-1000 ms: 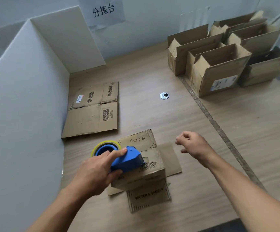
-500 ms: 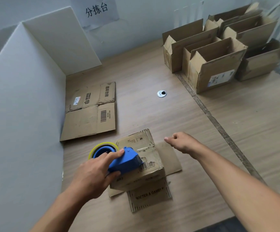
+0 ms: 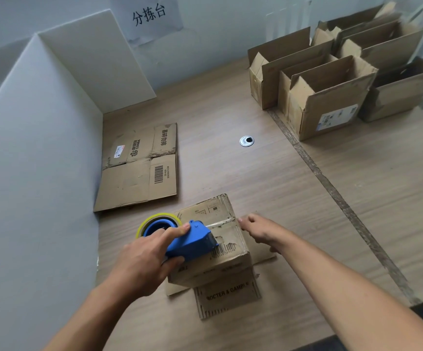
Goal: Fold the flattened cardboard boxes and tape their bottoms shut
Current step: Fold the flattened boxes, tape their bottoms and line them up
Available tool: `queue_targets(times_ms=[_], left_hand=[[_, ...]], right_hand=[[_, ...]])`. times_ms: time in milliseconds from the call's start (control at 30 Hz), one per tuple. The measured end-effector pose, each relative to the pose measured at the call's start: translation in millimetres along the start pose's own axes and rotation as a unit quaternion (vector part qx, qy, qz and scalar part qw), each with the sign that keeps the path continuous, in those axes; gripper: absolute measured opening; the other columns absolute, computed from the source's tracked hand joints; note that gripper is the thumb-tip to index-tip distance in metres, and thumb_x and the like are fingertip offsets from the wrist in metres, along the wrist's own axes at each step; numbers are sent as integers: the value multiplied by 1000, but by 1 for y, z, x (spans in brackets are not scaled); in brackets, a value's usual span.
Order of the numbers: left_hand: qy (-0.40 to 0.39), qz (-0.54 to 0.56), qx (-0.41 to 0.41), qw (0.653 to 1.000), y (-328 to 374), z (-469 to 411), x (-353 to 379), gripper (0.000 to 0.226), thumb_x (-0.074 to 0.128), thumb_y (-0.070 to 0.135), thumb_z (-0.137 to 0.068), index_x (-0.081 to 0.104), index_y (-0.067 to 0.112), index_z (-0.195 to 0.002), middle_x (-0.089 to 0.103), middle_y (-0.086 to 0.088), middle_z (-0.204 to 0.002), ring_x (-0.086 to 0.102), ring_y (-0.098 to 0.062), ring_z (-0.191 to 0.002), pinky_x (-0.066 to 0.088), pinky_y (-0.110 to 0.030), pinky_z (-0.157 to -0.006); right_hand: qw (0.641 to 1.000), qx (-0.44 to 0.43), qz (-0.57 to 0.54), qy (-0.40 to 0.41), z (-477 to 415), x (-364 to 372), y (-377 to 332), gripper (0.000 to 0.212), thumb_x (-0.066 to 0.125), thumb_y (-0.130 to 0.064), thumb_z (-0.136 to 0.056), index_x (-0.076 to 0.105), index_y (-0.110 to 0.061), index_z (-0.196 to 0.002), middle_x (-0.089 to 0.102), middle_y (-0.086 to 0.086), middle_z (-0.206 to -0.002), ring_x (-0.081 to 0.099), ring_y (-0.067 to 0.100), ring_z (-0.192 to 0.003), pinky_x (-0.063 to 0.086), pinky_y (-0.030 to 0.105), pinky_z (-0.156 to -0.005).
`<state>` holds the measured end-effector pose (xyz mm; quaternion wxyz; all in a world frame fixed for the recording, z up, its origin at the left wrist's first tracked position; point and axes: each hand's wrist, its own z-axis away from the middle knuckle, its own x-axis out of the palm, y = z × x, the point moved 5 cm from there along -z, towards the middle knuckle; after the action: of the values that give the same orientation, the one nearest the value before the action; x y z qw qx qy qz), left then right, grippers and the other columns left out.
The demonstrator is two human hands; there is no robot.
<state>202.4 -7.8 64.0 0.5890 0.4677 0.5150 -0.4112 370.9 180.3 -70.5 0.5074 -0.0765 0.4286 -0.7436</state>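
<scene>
A small cardboard box [image 3: 214,208] stands upside down near the table's front, its loose flaps splayed flat on the wood. My left hand [image 3: 143,257] grips a blue tape dispenser [image 3: 190,243] with a yellow-rimmed roll, resting on the box's closed bottom. A strip of clear tape [image 3: 220,222] runs from the dispenser along the seam to the box's right edge. My right hand [image 3: 261,230] reaches in from the right, its fingertips at that edge where the tape ends. A flattened cardboard box [image 3: 139,171] lies further back on the left.
Several folded, open-topped boxes [image 3: 332,97] stand in a cluster at the back right. A white partition [image 3: 40,148] walls off the left side and back corner. A metal grommet [image 3: 246,141] sits mid-table, and a dark seam strip [image 3: 332,188] crosses the wooden top diagonally.
My right hand has moved left from open air to the box's right edge. The dispenser stays on the box in my left hand, with a tape strip now visible along the seam.
</scene>
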Motion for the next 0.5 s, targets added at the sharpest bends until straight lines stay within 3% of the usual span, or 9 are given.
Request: queue_targets(times_ms=[33, 100, 167, 200, 267, 300, 400, 500], left_hand=[[-2, 3, 1, 1000, 0, -1, 0, 66, 63, 50, -79, 29, 54, -135, 67, 9, -90, 65, -23, -72, 41, -31, -54], [-2, -1, 3, 1000, 0, -1, 1, 69, 68, 48, -79, 29, 54, -136, 67, 9, -90, 65, -23, -71, 39, -30, -54], [-2, -15, 3, 1000, 1, 0, 1, 72, 73, 46, -80, 29, 53, -136, 67, 9, -88, 64, -22, -69, 36, -28, -52], [-3, -20, 3, 1000, 1, 0, 1, 74, 76, 45, -80, 29, 53, -137, 67, 9, -88, 64, -22, -68, 35, -28, -52], [-4, -16, 1, 1000, 2, 0, 1, 75, 77, 44, -81, 27, 55, -136, 67, 8, -91, 64, -23, -71, 36, -29, -54], [-6, -10, -2, 1000, 1, -1, 1, 75, 75, 44, -82, 25, 56, -136, 68, 8, -94, 65, -24, -74, 36, -30, -56], [-28, 9, -17, 999, 1, -2, 0, 72, 68, 46, -88, 13, 60, -134, 66, 7, -110, 65, -25, -90, 37, -32, -64], [-52, 10, -32, 998, -1, -3, 0, 73, 63, 50, -91, 6, 61, -136, 63, 9, -120, 62, -24, -100, 37, -31, -69]], right_hand=[[1000, 1, -18, 0, 0, 4, 1, 46, 39, -50, -103, 54, -8, -113, 53, 4, -92, 49, 17, -82, 44, 31, -68], [997, 33, -64, 11, -5, 13, 14, 52, 40, -59, -99, 47, -19, -132, 55, 8, -129, 55, 26, -109, 51, 40, -77], [986, 81, -148, 20, 0, 24, 26, 77, 43, -72, -91, 25, -29, -153, 41, 6, -151, 52, 32, -125, 52, 38, -71], [984, 65, -165, 32, -1, 28, 29, 87, 43, -78, -85, 21, -32, -155, 37, 4, -156, 49, 32, -131, 53, 42, -79], [989, 7, -130, 65, -3, 31, 26, 87, 42, -76, -83, 28, -29, -154, 39, 8, -156, 43, 31, -138, 43, 46, -106], [991, -18, -102, 88, -4, 29, 23, 76, 46, -68, -90, 35, -26, -152, 44, 10, -152, 45, 30, -137, 39, 42, -110], [976, -68, -89, 184, 6, 6, 8, 39, 57, -36, -99, 56, -22, -135, 61, 8, -127, 58, 25, -119, 45, 36, -102], [963, -109, -213, 120, 17, -2, -12, 16, 56, -34, -98, 64, -30, -112, 68, -2, -109, 65, 18, -105, 55, 48, -93]])
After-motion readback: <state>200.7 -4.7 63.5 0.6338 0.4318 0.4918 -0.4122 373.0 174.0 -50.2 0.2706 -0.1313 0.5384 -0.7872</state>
